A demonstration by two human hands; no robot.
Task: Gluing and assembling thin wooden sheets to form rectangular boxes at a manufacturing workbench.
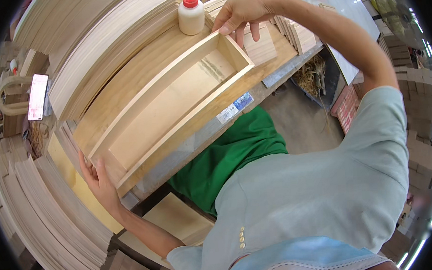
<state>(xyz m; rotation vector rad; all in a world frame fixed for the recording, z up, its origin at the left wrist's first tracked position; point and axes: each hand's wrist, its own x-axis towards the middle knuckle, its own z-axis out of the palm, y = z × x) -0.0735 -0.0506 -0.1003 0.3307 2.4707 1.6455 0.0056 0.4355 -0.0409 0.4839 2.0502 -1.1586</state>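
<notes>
A long, shallow wooden box (160, 111), pale and open at the top, lies slantwise on the wooden work board (89, 125) before me. My left hand (102, 185) holds its near left end, thumb at the rim and fingers along the outside. At the far right end, my right hand (246, 15) grips the corner from above, with its thumb on the rim and some fingertips hanging past the end wall. A white glue bottle with a red cap (191, 16) stands just left of my right hand, behind the box.
Tall stacks of thin wooden strips (116, 39) line the back, and more boards (57, 209) are piled at left. Small wood pieces (260, 45) lie beyond the box's right end. A lit phone (38, 96) is at far left. A dark bin (314, 79) holds shavings.
</notes>
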